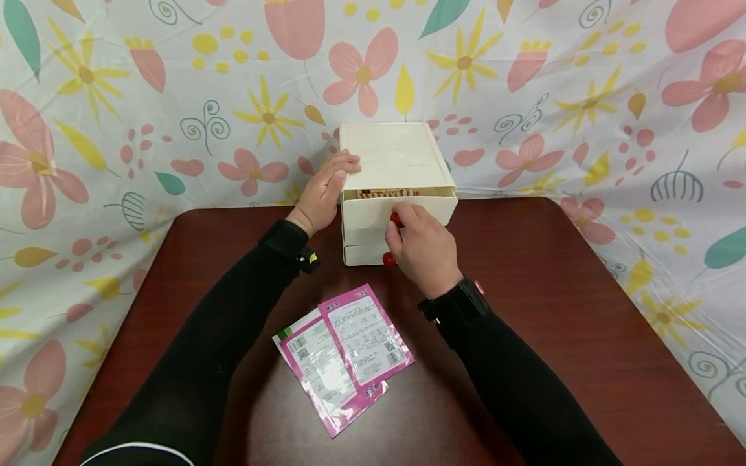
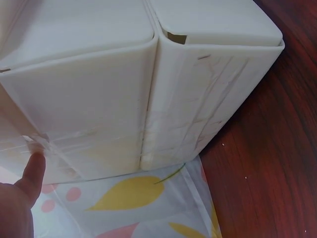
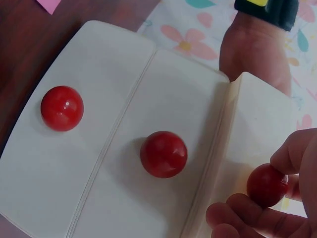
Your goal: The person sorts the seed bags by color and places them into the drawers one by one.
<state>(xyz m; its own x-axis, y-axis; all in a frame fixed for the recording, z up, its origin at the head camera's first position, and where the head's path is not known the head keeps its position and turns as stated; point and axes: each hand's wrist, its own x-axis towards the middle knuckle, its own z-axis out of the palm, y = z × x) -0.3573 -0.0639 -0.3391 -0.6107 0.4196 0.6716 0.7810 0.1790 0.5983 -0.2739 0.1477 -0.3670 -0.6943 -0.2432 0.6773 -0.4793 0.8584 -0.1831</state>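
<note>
A small white drawer box [image 1: 393,152] stands at the back of the table. Its top drawer [image 1: 367,210] is pulled partly out, and a brown-and-white striped item [image 1: 387,193] shows inside. My right hand [image 1: 428,252] pinches that drawer's round red knob [image 3: 267,184] between thumb and fingers. On the box's upper left edge and side rests my left hand [image 1: 323,194], its fingers extended. In the left wrist view, a finger [image 2: 33,173] touches the side wall. Two more red knobs, one in the middle [image 3: 163,153] and one lower [image 3: 62,108], sit on drawers that are closed.
Glossy pink-edged packets with printed labels, one on top [image 1: 367,336] and one beneath [image 1: 326,369], overlap on the brown table [image 1: 524,310] before the box. A green-and-white corner [image 1: 284,333] sticks out under them. A flower-patterned cloth [image 1: 221,149] hangs behind.
</note>
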